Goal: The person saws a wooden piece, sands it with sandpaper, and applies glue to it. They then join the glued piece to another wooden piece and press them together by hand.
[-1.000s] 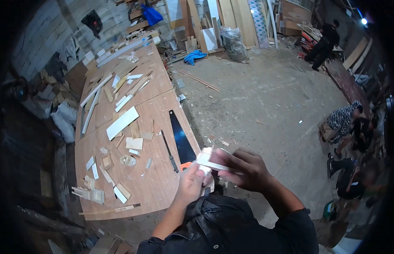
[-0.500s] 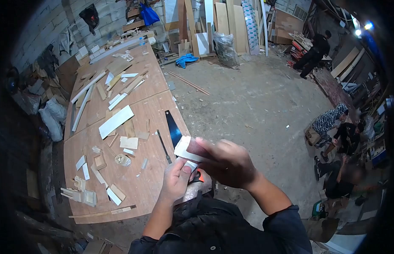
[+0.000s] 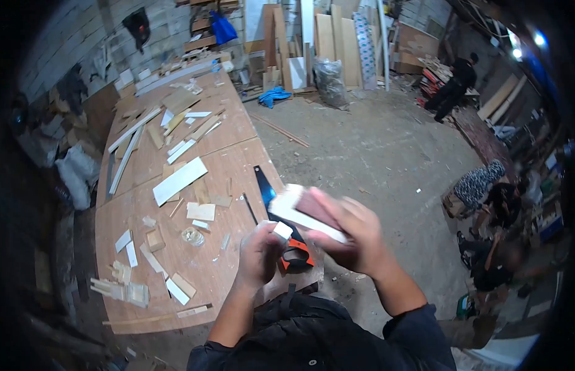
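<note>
The left hand [image 3: 257,255] is closed around a small white block [image 3: 282,230], pinching it at the fingertips near the middle of the scene, above the near right edge of the plywood table [image 3: 232,167]. The right hand [image 3: 355,241] wraps a flat pale board [image 3: 306,209] with a reddish face, held tilted just above and right of the block. A handsaw [image 3: 263,185] lies on the table beneath both hands.

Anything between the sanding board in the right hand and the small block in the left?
Nothing visible. The sanding board in the right hand sits right over the small block pinched by the left hand; the handsaw lies below.
</note>
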Demonstrator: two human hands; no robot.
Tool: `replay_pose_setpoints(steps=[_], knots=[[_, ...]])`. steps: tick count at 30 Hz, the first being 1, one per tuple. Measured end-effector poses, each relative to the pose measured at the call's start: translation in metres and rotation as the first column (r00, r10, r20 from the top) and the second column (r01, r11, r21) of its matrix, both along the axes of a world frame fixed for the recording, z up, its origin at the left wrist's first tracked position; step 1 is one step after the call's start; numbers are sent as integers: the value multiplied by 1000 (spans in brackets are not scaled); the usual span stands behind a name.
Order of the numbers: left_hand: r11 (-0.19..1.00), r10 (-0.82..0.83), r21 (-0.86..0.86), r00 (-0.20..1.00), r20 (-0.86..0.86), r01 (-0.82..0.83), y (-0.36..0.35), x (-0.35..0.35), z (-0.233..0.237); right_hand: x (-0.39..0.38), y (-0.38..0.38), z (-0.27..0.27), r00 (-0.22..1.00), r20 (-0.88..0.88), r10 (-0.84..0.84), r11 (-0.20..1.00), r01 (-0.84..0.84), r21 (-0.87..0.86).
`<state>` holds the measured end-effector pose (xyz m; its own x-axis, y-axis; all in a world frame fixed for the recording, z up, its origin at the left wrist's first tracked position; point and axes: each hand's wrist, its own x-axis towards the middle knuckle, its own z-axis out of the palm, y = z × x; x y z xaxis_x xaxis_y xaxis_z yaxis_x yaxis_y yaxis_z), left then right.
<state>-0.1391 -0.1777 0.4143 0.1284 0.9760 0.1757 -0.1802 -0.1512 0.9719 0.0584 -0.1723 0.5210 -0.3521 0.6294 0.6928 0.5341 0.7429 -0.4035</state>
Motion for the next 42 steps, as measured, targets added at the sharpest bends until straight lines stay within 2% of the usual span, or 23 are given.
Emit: replay_pose_setpoints(steps=[2,4,5,8,9,10,12,13,14,17,20,22,24,25,27,28,30,34,36,37,39,40,42], knots=[[999,-8,44,999,-34,9,0,2,5,-16,3,1,993,118,24,995,-35,91],[995,41,92,999,-37,-37,1,-8,20,-23,-4,0,995,95,43,992,-54,117],[995,37,98,972,-232,-14,4,-24,3,-21,-13,-2,991,132,15,998,-23,64],[990,90,126,974,-210,-65,-2,-28,-8,-15,-25,-9,982,189,20,1000,-18,-8],[994,99,-46,993,-65,-102,0,-31,-11,-12,-28,-9,978,199,58,998,-51,-42],[995,88,-46,994,-58,-91,2,-34,-10,-11,-30,-8,974,209,87,994,-72,-76],[945,160,324,924,-347,-42,-3,-32,0,-19,-34,-9,986,167,11,997,1,-76],[912,195,409,915,-352,-37,-6,-27,8,-28,-24,-4,993,115,-23,1000,23,-1],[911,183,412,918,-352,-24,-8,-24,14,-35,-18,0,997,58,-53,996,49,72],[964,109,261,961,-254,-41,-8,-29,21,-41,-26,-2,991,130,-22,999,16,46],[937,206,334,929,-308,-97,-8,-37,-6,-33,-39,-11,985,169,-25,1000,25,-1],[959,215,246,931,-297,-143,-5,-45,-12,-22,-44,-22,960,273,63,995,-39,-92],[974,221,91,962,-161,-208,-3,-51,-6,-24,-46,-32,964,243,105,987,-73,-141],[948,264,257,915,-304,-188,1,-49,-18,-25,-45,-32,992,128,17,998,-10,-57],[945,227,299,922,-314,-131,-6,-34,-5,-33,-32,-20,990,-111,-82,992,92,85],[937,194,340,923,-331,-75,-8,-28,1,-35,-26,-15,989,-116,-94,991,105,88],[926,179,375,915,-363,-32,-8,-22,4,-34,-20,-10,997,77,-23,993,14,121],[982,112,170,977,-182,-80,-14,-19,11,-24,-33,-23,991,133,-17,996,5,90],[919,248,387,877,-410,-79,-11,-20,-9,-10,-39,-29,993,121,-5,998,-3,63],[920,258,382,873,-413,-91,-12,-21,-13,-2,-41,-30,988,156,16,998,-25,55],[969,181,214,946,-270,-124,-10,-21,-18,13,-47,-30,976,217,13,1000,-14,3],[985,141,124,971,-191,-118,-9,-17,-16,15,-47,-30,977,213,4,1000,-4,-2],[968,187,217,943,-275,-129,-14,-9,-5,16,-40,-26,997,-13,-74,995,75,71]])
